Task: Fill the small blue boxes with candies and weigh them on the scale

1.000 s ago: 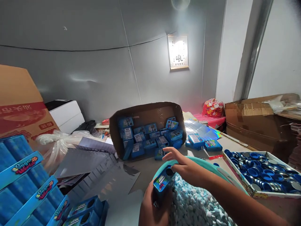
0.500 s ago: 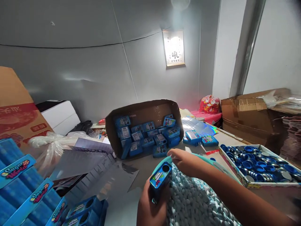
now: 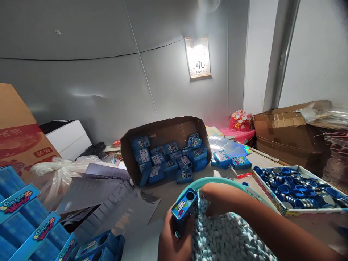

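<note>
My left hand (image 3: 174, 237) is wrapped round a small blue candy tin (image 3: 185, 206), held upright with the round hole in its top uncovered. Beside it, a turquoise basin (image 3: 217, 180) is full of small pale candies (image 3: 217, 235). My right hand (image 3: 213, 197) reaches into the basin at its far left part, its fingers down among the candies and hidden. The tin is close to the basin's left rim, just left of my right hand.
A cardboard box (image 3: 163, 127) on its side holds several blue tins. More tins (image 3: 240, 162) lie right of it. A shallow tray (image 3: 299, 188) of blue caps stands at the right. Blue display boxes (image 3: 40, 232) and open tins (image 3: 95, 244) are at the left.
My right hand has gone down from above the basin's far rim into the candies. My left hand still holds the tin in nearly the same place. The view has shifted slightly.
</note>
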Demonstrator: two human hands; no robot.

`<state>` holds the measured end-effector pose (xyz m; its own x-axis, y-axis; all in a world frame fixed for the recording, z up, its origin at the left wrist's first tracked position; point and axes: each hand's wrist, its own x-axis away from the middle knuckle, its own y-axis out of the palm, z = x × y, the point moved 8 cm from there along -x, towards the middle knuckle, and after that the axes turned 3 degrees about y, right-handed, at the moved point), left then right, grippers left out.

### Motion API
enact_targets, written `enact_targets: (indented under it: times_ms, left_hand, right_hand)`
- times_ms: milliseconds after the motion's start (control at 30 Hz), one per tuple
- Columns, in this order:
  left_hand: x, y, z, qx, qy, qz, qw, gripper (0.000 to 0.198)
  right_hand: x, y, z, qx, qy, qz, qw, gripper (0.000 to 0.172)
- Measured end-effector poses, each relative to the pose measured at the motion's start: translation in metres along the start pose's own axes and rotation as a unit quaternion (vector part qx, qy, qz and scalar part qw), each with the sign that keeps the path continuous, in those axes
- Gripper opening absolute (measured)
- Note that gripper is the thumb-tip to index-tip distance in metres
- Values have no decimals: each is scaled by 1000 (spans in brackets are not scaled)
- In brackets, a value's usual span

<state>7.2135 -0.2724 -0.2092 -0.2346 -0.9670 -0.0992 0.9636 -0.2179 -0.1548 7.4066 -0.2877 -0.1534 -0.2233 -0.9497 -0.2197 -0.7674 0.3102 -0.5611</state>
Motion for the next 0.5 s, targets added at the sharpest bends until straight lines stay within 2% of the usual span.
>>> enact_targets:
  times_ms: [100,300,500]
  left_hand:
    - [-1,0,-7,7,-10,1,1000,64]
    - [-3,1,-13,14,-8,-8,1000,68]
    - [-3,1,-12,9,4,-1,1000,66]
  right_hand:
    - [2,10,-7,94,-23,-77,992,22]
    - [0,4,-12,121,-13,-72,990,27]
    - [-3,-7,-25,126,-22,-59,990,13]
